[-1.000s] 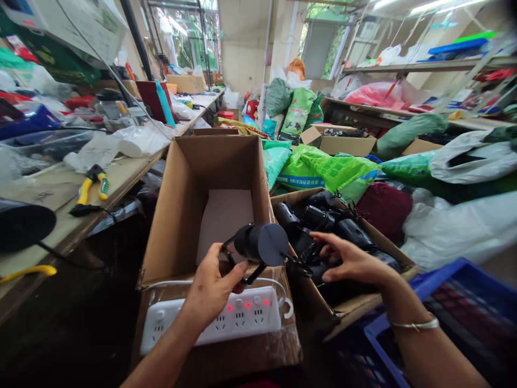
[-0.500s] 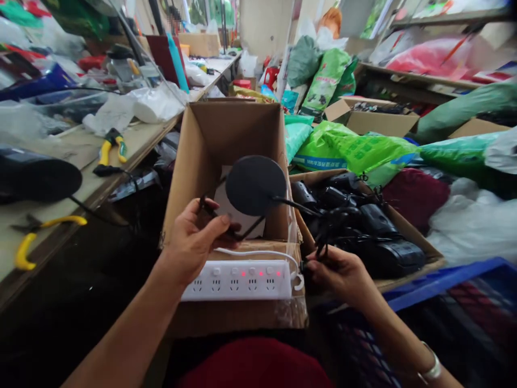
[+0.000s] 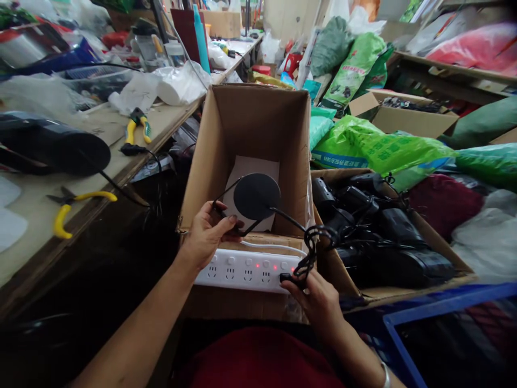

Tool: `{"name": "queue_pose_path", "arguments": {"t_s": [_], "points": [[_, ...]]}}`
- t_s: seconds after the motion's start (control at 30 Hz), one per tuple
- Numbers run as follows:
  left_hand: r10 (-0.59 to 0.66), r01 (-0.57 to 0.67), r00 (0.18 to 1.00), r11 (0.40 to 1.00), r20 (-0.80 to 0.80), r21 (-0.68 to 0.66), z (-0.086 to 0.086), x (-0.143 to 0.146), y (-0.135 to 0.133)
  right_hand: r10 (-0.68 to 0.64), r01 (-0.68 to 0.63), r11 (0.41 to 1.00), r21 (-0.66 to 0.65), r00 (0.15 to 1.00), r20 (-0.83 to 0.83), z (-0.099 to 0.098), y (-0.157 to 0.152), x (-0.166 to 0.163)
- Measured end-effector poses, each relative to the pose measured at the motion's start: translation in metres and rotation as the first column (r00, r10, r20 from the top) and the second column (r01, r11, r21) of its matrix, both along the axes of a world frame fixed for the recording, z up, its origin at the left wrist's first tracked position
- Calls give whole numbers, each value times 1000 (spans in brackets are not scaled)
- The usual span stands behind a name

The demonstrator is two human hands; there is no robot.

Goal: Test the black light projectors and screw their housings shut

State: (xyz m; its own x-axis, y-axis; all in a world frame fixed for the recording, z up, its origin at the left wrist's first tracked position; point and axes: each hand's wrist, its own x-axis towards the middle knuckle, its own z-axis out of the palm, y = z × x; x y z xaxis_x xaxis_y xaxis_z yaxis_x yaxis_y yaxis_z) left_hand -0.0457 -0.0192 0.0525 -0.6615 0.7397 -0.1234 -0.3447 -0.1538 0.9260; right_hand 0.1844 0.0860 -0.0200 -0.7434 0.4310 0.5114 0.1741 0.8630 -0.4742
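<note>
My left hand [image 3: 210,231] is closed round the handle of a black device with a round, flat end [image 3: 257,195]; its exact kind cannot be made out. It is held over the opening of a tall cardboard box [image 3: 264,110]. From the disc a black cord [image 3: 319,237], bundled in loops, runs to my right hand [image 3: 317,293]. Between my right fingers is a black plug [image 3: 286,277], at the right end of a white power strip [image 3: 238,269]. Whether the plug is in a socket cannot be seen. Small red lights glow on the strip, which lies along the box's near side.
At left, a workbench [image 3: 97,186] bears yellow pliers [image 3: 67,207], yellow-green pliers [image 3: 137,129] and another black device [image 3: 60,143]. A carton of black devices [image 3: 388,231] stands at right, beside a blue crate [image 3: 444,302]. Green bags [image 3: 375,143] lie behind it.
My right hand has brought the plug leftward from beside the strip onto its right end. My left hand still holds the device over the box. The view has shifted left.
</note>
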Motion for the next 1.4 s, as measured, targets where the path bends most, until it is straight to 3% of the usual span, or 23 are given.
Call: {"name": "queue_pose_path", "arguments": {"t_s": [0.13, 0.47, 0.77, 0.97, 1.17, 1.33, 1.4], "points": [[-37, 36, 997, 999, 66, 20, -10, -4, 2, -46, 40, 994, 102, 997, 56, -2, -10, -1], [-23, 26, 998, 999, 65, -33, -21, -12, 9, -11, 12, 998, -69, 1000, 11, 13, 2, 8], [-15, 15, 996, 1000, 92, -1, -26, -10, 12, -109, 102, 987, 123, 993, 53, -2, -15, 7], [-1, 0, 994, 1000, 113, 9, -29, -12, 11, -27, 17, 997, 72, 991, 135, -18, -20, -3], [31, -29, 995, 999, 92, -31, -29, -19, 12, -96, 93, 992, 86, 995, 33, -31, -19, -9], [59, -57, 998, 996, 38, -63, -31, -30, 3, 98, -96, 994, -50, 994, 38, -28, -9, -2], [105, -103, 994, 992, 32, -80, -31, -32, 0, 89, -88, 995, -40, 996, 9, -30, -8, -1]]}}
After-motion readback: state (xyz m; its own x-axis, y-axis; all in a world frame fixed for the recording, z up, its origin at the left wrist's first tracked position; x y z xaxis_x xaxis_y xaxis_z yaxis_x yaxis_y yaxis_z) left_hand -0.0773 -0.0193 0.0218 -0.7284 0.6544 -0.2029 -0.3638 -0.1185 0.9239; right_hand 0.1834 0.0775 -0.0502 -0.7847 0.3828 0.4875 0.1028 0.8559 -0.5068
